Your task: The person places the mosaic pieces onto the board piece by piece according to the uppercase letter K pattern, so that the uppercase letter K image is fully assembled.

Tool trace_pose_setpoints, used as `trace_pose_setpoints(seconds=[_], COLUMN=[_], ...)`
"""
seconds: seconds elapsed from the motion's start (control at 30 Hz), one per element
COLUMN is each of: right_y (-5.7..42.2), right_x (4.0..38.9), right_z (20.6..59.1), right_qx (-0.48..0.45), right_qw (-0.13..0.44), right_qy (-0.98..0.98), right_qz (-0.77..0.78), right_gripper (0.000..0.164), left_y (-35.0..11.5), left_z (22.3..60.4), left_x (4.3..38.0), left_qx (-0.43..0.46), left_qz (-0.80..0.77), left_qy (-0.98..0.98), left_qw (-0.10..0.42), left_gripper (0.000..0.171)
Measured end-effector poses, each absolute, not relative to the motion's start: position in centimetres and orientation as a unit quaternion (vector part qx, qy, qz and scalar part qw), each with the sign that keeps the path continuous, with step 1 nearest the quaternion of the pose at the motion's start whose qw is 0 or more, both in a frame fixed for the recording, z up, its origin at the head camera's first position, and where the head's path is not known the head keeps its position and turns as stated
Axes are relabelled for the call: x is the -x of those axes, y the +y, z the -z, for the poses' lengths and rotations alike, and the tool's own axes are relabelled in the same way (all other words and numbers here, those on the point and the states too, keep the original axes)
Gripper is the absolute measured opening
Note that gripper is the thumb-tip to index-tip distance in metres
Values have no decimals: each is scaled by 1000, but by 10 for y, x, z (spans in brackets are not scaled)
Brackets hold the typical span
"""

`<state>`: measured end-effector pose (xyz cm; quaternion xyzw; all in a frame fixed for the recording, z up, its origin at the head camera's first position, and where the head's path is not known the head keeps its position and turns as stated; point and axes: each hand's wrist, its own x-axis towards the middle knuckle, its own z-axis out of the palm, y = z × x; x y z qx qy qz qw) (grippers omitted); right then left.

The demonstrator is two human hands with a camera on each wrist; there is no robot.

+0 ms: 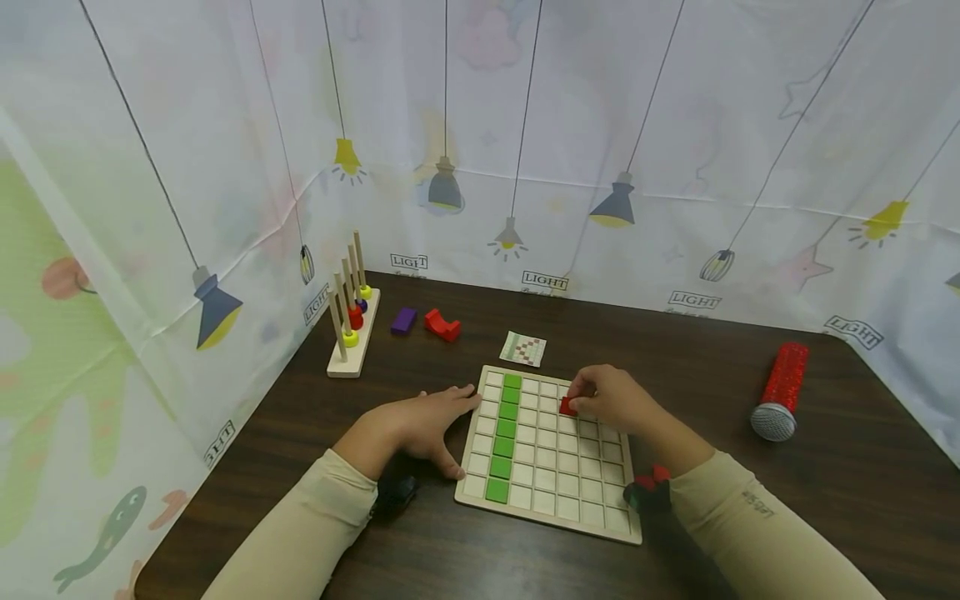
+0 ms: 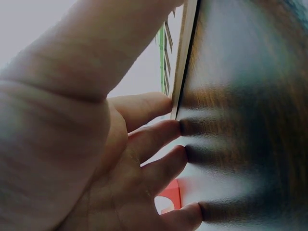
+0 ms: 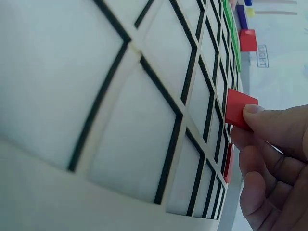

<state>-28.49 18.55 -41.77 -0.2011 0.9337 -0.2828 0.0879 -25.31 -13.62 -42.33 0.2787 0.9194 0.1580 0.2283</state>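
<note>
At the frame's centre, the right hand is pinching a red tile over the grid board, while the left hand is lying with fingers spread, touching the board's left edge.

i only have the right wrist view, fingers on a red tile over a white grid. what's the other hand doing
Observer: The left hand lies flat on the table, fingers against the left edge of the grid board.
Operator: any tiles already coloured on the board
Observer: One full column of green tiles, second from the left.
Operator: where on the board is my red tile
Observer: The right hand pinches the red tile near the far edge, right of the middle.
Operator: anything on the table to my right
Observer: A red glitter microphone lies there.
</note>
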Motion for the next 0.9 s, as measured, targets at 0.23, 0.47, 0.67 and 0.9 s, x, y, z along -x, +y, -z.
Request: trace_pose_setpoints(seconds=[0.23,0.47,0.67,0.9], right_y=[181,180,179,186], right_x=[284,282,276,272], right_z=[419,424,423,424], right_qx=[193,193,196,196], right_qw=[82,74,59,50], right_qy=[942,955,959,956], right_qz=[260,212,197,211], right_gripper=[5,12,19,29], left_y=[-137,-136,-136,-136], left_z=[423,422,421,423], left_x=[252,252,251,252], left_qx=[-278,-279,-279,-279], left_qz=[-161,-158,-156,-154], left_qy=[920,920,920,921], left_qw=[227,227,225,222], left_gripper=[111,111,111,111])
